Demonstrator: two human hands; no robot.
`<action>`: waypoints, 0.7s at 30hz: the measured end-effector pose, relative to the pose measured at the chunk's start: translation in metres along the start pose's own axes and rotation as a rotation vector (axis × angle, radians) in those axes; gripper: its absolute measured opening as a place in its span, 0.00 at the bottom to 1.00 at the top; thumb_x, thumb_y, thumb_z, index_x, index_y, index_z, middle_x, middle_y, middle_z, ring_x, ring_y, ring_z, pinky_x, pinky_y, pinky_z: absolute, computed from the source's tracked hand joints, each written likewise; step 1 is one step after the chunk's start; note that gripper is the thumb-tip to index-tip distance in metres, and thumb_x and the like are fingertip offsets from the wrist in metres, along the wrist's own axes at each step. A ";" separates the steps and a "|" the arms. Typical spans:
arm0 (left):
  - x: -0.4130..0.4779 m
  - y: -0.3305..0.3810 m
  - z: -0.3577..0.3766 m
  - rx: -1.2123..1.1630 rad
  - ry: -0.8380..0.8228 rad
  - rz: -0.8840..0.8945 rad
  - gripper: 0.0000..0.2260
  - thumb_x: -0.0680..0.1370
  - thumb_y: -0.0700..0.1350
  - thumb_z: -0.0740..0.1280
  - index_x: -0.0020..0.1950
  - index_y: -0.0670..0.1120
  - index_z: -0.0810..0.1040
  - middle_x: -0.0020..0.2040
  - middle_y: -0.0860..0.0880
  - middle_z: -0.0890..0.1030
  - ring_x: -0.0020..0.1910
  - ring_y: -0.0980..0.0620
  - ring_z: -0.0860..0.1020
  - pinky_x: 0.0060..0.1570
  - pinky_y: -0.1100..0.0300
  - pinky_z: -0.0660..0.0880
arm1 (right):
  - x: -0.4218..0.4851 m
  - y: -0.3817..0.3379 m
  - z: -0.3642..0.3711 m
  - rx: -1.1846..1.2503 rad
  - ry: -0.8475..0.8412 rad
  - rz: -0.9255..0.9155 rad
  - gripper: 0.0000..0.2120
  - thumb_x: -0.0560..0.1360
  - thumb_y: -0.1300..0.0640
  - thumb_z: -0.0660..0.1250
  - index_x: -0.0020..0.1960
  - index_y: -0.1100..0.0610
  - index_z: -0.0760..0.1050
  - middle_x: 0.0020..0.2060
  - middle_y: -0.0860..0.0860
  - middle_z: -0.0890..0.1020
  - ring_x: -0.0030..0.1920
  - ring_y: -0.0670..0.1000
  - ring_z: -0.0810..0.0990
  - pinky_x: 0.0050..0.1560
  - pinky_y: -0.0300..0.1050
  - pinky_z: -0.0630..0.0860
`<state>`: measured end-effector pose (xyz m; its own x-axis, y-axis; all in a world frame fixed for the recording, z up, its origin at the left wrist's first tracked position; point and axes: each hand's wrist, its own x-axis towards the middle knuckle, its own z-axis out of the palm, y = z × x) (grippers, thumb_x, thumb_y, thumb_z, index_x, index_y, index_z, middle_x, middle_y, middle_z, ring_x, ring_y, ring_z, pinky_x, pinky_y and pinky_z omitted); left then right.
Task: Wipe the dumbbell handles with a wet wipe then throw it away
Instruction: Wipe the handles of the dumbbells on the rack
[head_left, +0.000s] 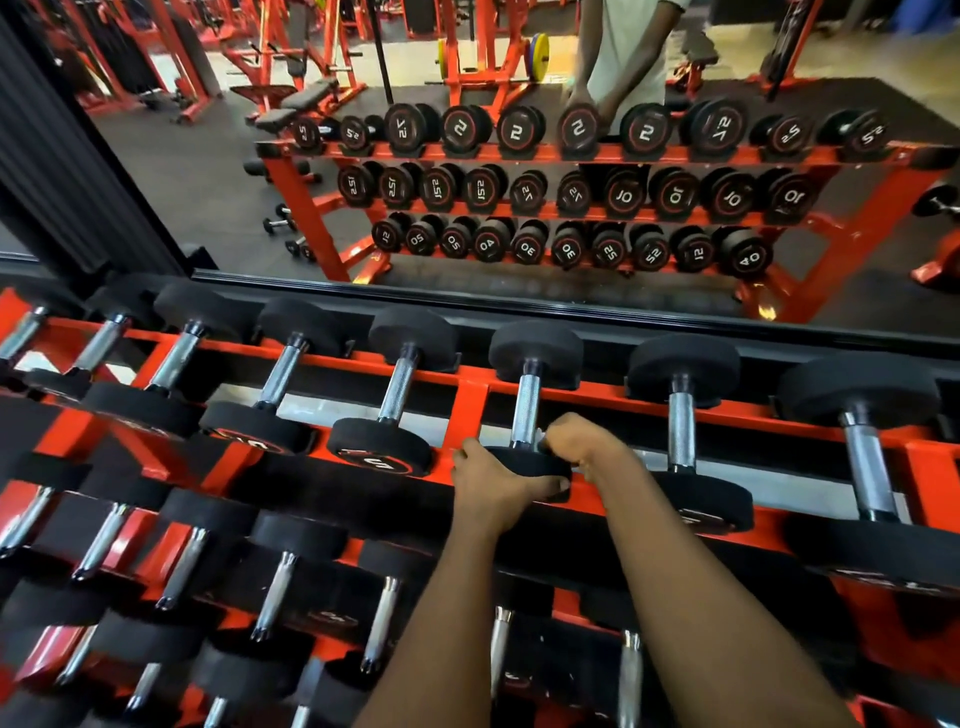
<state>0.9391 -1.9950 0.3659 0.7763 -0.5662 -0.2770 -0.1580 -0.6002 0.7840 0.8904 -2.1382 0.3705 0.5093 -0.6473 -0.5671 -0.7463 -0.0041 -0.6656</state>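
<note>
A dumbbell with a knurled chrome handle (525, 410) and black heads lies on the top tier of the orange rack (470, 400). My left hand (488, 483) grips its near head (524, 462) from the left, thumb under the edge. My right hand (582, 441) is curled over the same head from the right, close to the base of the handle. No wet wipe is plainly visible; one may be hidden inside my right hand.
Neighbouring dumbbells (397, 395) (681, 426) lie close on both sides, and lower tiers hold several more. A wall mirror (208, 182) just behind the rack reflects the rack, gym machines and a person standing at it.
</note>
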 end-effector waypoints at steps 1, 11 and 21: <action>0.001 0.001 -0.001 -0.001 0.002 0.001 0.54 0.52 0.62 0.84 0.68 0.42 0.64 0.65 0.45 0.69 0.66 0.44 0.71 0.65 0.47 0.74 | 0.000 -0.001 0.002 0.021 -0.009 0.002 0.09 0.75 0.64 0.64 0.36 0.61 0.78 0.37 0.59 0.83 0.35 0.55 0.79 0.36 0.48 0.76; 0.000 0.002 -0.001 0.007 -0.019 -0.012 0.57 0.53 0.61 0.85 0.72 0.41 0.61 0.68 0.45 0.67 0.68 0.44 0.69 0.66 0.47 0.73 | -0.005 -0.004 0.004 -0.003 -0.018 0.016 0.07 0.76 0.63 0.62 0.43 0.61 0.78 0.38 0.58 0.82 0.34 0.53 0.79 0.29 0.42 0.72; 0.001 0.002 0.001 -0.002 -0.024 -0.030 0.60 0.51 0.62 0.84 0.74 0.40 0.59 0.70 0.43 0.66 0.70 0.42 0.68 0.69 0.47 0.71 | -0.006 -0.018 -0.036 -0.240 0.016 -0.257 0.10 0.74 0.68 0.62 0.50 0.67 0.81 0.43 0.60 0.82 0.43 0.58 0.79 0.42 0.47 0.75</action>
<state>0.9389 -1.9968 0.3664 0.7658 -0.5615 -0.3134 -0.1337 -0.6158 0.7765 0.8857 -2.1622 0.4037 0.6878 -0.6141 -0.3871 -0.6753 -0.3457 -0.6515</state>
